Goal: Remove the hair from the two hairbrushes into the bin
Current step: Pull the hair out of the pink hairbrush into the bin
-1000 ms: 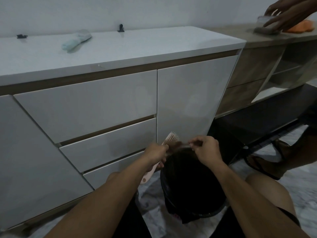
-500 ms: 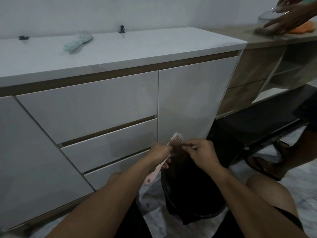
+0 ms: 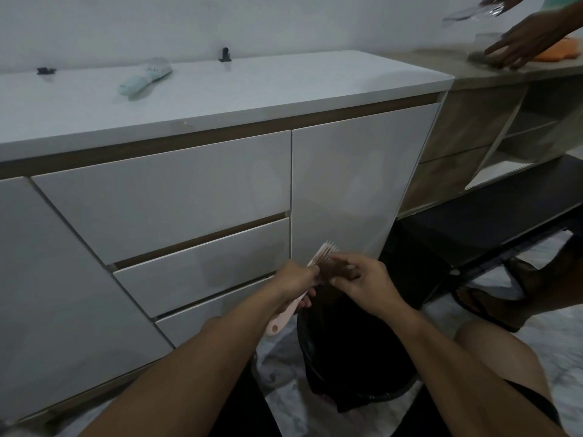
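Above black bin (image 3: 356,367) — left hand (image 3: 295,279) grips pink hairbrush (image 3: 315,269); right hand (image 3: 362,280) pinches hair (image 3: 336,269).

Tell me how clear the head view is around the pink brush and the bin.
Head view: dim and bluish; the pink brush in the left hand is soft, the hair clump pinched by the right hand smeared; the bin is nearly black inside; wide-angle bending curves the countertop.
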`<state>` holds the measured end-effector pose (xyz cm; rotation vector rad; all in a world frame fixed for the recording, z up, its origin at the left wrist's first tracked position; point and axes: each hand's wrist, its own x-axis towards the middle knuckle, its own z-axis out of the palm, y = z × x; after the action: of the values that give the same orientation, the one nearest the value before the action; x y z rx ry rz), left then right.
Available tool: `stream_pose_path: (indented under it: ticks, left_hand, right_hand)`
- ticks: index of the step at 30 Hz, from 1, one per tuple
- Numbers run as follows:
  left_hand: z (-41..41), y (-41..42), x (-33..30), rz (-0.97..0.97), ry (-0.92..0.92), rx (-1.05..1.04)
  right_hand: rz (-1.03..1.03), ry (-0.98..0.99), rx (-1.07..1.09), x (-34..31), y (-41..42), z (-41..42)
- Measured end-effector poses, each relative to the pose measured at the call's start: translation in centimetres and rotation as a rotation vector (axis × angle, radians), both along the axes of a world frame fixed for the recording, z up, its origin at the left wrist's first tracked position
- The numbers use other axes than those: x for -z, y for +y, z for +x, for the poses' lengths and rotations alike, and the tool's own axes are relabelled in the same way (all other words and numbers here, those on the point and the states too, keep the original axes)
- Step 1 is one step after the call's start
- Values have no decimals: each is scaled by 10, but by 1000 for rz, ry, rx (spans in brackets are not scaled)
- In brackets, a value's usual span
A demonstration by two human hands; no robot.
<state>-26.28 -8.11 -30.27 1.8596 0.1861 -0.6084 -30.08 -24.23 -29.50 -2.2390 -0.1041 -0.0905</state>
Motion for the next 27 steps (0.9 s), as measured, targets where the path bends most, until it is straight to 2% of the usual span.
stream_pose_path:
  ticks: [6,11,15,19,23,27]
  left_hand:
    - [0,0,4,16,-20,-1]
    - [-3,-4,-4,-35,76,3]
    - [-3,-2,-10,-36,71,31]
    - [-7,-5,-12,-14,29,61]
    - [-6,-1,-8,9,25,53]
    - [-7,0,-7,4,7,54]
  right_hand:
    - [-9,-46,153,5,-7,8]
    - [-18,35,56,8,-8,7]
    - [-20,5,-26,9,-5,4]
    - [-69,-89,50,7,-3,3]
    - [-35,-38,127,4,-9,5]
    - [74,36,55,7,-9,7]
